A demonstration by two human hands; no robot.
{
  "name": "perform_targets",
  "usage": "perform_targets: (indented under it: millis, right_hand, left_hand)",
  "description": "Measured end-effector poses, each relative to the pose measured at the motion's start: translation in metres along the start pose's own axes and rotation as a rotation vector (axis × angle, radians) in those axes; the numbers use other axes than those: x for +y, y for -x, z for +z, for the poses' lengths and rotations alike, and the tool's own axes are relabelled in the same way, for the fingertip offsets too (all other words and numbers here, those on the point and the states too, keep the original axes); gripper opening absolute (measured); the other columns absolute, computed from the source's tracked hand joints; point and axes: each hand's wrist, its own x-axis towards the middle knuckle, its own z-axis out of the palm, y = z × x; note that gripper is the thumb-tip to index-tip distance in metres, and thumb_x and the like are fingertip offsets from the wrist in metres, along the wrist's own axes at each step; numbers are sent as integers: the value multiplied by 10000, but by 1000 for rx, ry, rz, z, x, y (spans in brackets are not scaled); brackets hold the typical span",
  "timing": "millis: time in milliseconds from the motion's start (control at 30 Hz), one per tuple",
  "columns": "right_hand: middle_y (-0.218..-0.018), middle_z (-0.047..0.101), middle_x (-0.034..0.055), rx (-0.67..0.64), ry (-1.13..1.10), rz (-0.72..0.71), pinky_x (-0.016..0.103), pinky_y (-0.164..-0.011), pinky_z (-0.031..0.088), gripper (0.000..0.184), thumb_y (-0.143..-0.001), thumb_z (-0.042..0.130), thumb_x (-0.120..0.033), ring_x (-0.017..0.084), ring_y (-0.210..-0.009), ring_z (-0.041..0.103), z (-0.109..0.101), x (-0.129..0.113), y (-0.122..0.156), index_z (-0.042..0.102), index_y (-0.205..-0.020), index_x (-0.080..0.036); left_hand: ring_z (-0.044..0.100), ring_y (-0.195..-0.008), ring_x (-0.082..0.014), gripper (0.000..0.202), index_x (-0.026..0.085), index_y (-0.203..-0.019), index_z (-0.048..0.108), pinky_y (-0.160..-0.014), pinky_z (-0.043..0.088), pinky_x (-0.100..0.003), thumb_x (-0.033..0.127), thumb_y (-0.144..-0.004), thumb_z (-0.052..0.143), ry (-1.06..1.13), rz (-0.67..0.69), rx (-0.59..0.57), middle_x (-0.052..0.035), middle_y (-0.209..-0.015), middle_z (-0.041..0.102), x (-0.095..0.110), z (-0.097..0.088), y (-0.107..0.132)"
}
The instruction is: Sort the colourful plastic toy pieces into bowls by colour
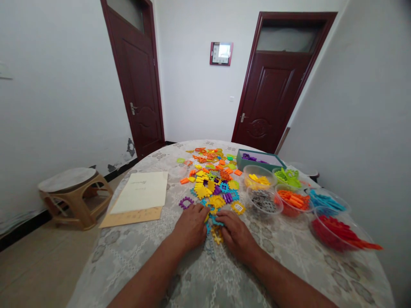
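Note:
Near the front of the table my left hand (193,226) is closed, fingers curled at the edge of a heap of plastic building pieces (212,188). A plastic building piece is in its fingertips, mostly covered by them. My right hand (236,231) faces it, thumb and fingers closed on a blue building piece (215,219). Between the two hands lies a yellow gear-edged piece (217,235). A purple square frame piece (186,202) sits just beyond my left knuckles, and a yellow piece with a white centre (238,208) is beyond my right hand.
Clear bowls hold yellow (259,177), grey (265,201), orange (293,199), blue (329,200), red (340,233) and green pieces (287,176) at right. Behind them stands a green box (260,159) with purple pieces. Papers (141,192) lie left; a stool (75,196) stands beyond.

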Motion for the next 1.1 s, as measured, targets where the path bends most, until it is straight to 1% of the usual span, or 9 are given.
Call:
perform_targets:
  millis: [133, 267, 433, 600, 667, 733, 800, 933, 1100]
  right_hand:
    - [-1250, 699, 116, 32, 12, 11, 494, -1075, 530, 362, -908, 541, -112, 254, -1204, 645, 1, 3, 1, 699, -1206, -242]
    - [-1244, 712, 113, 52, 8, 77, 470, -1081, 517, 338, -903, 538, -123, 251, -1194, 653, -8, 2, 1, 723, -1165, -230]
    - [-1217, 735, 90, 112, -71, 311, 430, -1066, 503, 286, -929, 536, -210, 251, -1163, 666, -26, 1, -4, 729, -1139, -232]
    - [-1057, 747, 68, 100, -126, 547, 377, -890, 519, 256, -948, 532, -329, 245, -975, 674, -35, 4, -8, 734, -1054, -214]
    - [-955, 735, 49, 82, -160, 596, 347, -823, 514, 242, -940, 554, -372, 233, -902, 661, -35, 4, -9, 730, -979, -210]
    - [-881, 714, 31, 79, -251, 661, 323, -770, 519, 233, -921, 592, -403, 217, -848, 650, -34, 3, -9, 722, -923, -210]
    - [-874, 704, 22, 102, -454, 759, 309, -738, 543, 229, -896, 643, -428, 197, -812, 655, -31, 2, -10, 716, -910, -211]
    - [-1020, 711, 32, 238, -916, 923, 313, -799, 617, 245, -823, 769, -418, 179, -893, 692, -27, 2, -12, 717, -947, -214]
    - [-909, 691, 29, 351, -997, 983, 264, -638, 631, 246, -797, 802, -404, 160, -783, 684, -28, 8, -14, 705, -896, -200]
  left_hand:
    - [557, -1280, -280, 466, 171, -1342, 592, -1127, 444, -416, 199, -878, 559, 60, 13, -37, -151, -1333, 616, 3, -7, 6]
    - [545, -1309, -282, 451, 188, -1346, 584, -1157, 430, -434, 228, -898, 594, 108, 21, 47, -144, -1366, 609, 0, 0, 16]
    - [503, -1392, -265, 533, 224, -1444, 514, -1207, 390, -427, 342, -937, 625, 198, 92, 126, -122, -1479, 556, -17, 12, 26]
    - [434, -1472, -310, 797, 260, -1500, 478, -1235, 349, -474, 470, -801, 799, 169, 99, 61, -115, -1591, 462, -23, 13, 29]
    - [438, -1469, -318, 789, 256, -1488, 495, -1230, 354, -480, 481, -798, 805, 148, 104, 60, -120, -1580, 477, -21, 14, 28]
    - [469, -1440, -307, 684, 252, -1458, 522, -1213, 375, -469, 455, -850, 761, 130, 111, 86, -119, -1538, 520, -20, 15, 25]
    - [509, -1395, -296, 562, 244, -1423, 546, -1188, 405, -461, 408, -908, 697, 112, 108, 121, -120, -1485, 565, -19, 18, 23]
    - [540, -1352, -292, 473, 215, -1405, 553, -1163, 434, -462, 337, -953, 625, 90, 91, 167, -137, -1446, 589, -20, 21, 18]
    - [567, -1315, -281, 407, 202, -1354, 584, -1164, 440, -465, 287, -956, 592, 84, 117, 182, -128, -1386, 638, -19, 20, 19]
